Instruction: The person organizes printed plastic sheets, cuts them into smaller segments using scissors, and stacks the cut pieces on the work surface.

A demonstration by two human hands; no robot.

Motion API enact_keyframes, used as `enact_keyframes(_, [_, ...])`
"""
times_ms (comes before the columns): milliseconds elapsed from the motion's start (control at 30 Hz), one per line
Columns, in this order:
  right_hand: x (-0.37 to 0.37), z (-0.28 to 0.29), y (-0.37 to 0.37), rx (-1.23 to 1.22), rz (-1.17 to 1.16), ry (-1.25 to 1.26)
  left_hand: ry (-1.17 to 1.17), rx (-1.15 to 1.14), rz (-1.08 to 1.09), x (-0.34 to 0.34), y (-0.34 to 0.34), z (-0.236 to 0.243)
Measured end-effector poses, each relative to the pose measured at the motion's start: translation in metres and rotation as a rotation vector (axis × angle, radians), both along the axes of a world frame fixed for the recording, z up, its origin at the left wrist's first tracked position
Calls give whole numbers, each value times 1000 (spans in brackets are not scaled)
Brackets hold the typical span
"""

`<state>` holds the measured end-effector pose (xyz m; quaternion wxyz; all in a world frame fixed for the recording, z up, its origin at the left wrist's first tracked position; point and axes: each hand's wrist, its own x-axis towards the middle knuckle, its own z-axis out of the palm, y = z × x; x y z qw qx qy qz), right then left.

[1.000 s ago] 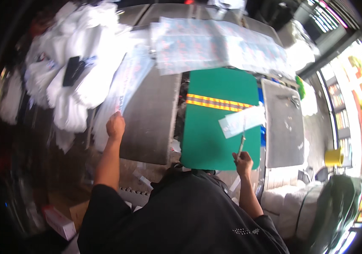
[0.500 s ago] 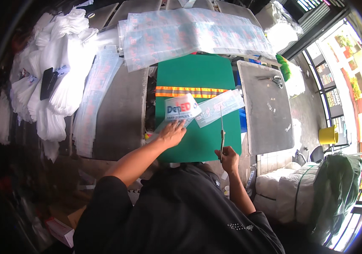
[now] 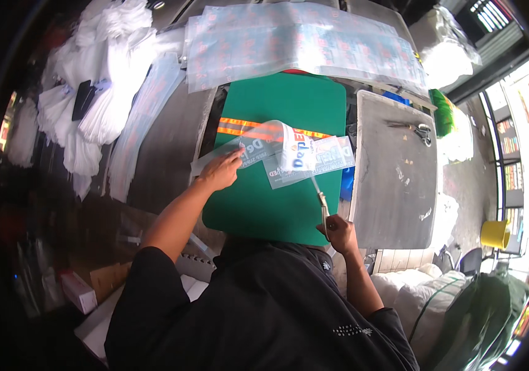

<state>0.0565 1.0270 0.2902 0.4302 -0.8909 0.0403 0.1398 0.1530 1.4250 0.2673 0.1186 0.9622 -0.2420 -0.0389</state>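
Observation:
A green cutting mat [image 3: 277, 204] lies in front of me with an orange-and-yellow striped strip [image 3: 239, 127] across it. My left hand [image 3: 220, 172] presses flat on a clear printed plastic sheet [image 3: 258, 148] at the mat's left side. More printed clear bags [image 3: 314, 157] overlap it toward the right. My right hand [image 3: 337, 234] grips a slim cutting tool [image 3: 321, 201] whose tip points up at the lower edge of the bags.
A long stack of printed clear bags [image 3: 295, 43] lies beyond the mat. A grey board [image 3: 394, 179] with scissors [image 3: 416, 128] sits to the right. White bundled bags [image 3: 91, 105] hang at left. A yellow bucket [image 3: 494, 234] stands far right.
My left hand left the far-left stack, came to the mat with a clear printed sheet and now presses it flat. My right hand keeps the tool, its tip now at the bags.

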Motion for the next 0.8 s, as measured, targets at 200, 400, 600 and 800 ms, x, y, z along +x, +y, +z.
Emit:
enact_keyframes(200, [29,2,13,67,333,43,-121,-138,258,3,-20,-11])
enact_keyframes(400, [51,-11,41,472,360,511,-69,-103,411,19,-33,-7])
enact_keyframes(600, [73,-19,55,537,427,638,-189,-70,428,32,-35,-6])
enact_keyframes(800, [87,-27,61,453,524,637,-265,-216,440,28,-34,-14])
